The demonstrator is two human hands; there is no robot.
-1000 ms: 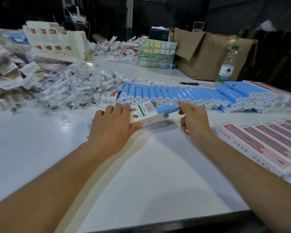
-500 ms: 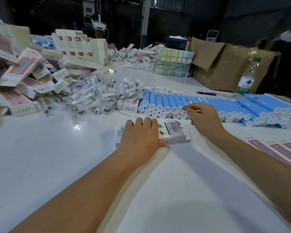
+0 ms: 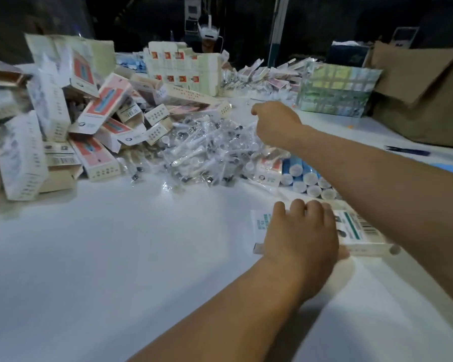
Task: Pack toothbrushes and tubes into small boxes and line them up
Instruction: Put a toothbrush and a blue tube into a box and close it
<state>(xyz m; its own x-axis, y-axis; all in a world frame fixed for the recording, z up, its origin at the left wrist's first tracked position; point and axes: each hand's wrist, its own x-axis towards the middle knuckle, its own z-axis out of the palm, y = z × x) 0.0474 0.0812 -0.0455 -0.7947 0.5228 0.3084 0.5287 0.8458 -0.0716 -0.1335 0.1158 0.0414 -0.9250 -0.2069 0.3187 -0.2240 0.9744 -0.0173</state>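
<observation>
While the left hand [image 3: 302,236] holds the small box [image 3: 361,231], the right hand [image 3: 275,124] pinches wrapped toothbrushes [image 3: 209,150]

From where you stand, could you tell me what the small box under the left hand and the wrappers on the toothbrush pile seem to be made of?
The small box looks like thin printed cardboard, matte white, with folded edges and a barcode. The wrappers on the toothbrush pile look like clear plastic film: glossy, crinkled, catching glints, brushes showing through. The left hand rests on the box.
</observation>
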